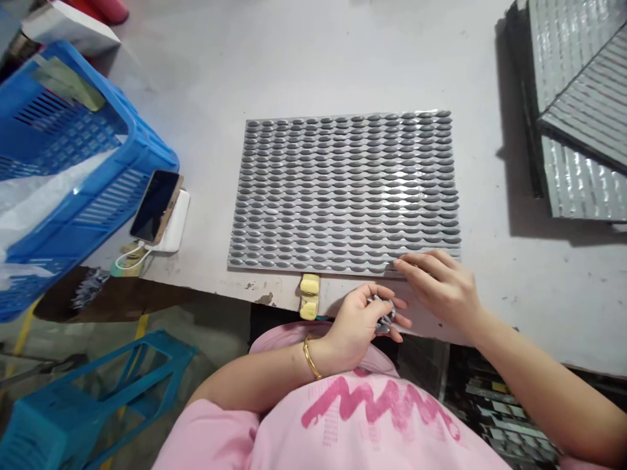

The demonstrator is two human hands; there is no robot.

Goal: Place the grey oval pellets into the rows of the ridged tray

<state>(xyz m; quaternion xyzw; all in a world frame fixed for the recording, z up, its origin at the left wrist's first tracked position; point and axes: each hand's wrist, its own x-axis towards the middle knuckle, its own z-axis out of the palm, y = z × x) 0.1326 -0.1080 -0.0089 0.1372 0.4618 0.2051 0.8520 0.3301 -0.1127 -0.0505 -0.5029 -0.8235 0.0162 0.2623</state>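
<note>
A flat panel lies on the white table, covered in rows of small grey, glossy, leaf-shaped pieces. My right hand rests at its near edge, toward the right, with thumb and fingers pinched together at the bottom row. Whatever is between those fingertips is too small to make out. Just in front of the table edge, my left hand is turned palm up and curled around several loose grey pieces. A gold bangle circles the left wrist.
A blue plastic basket stands at the left, with a phone leaning on a white box beside it. Stacked striped panels occupy the right. Yellow foam blocks sit at the table's front edge. A blue stool is below left.
</note>
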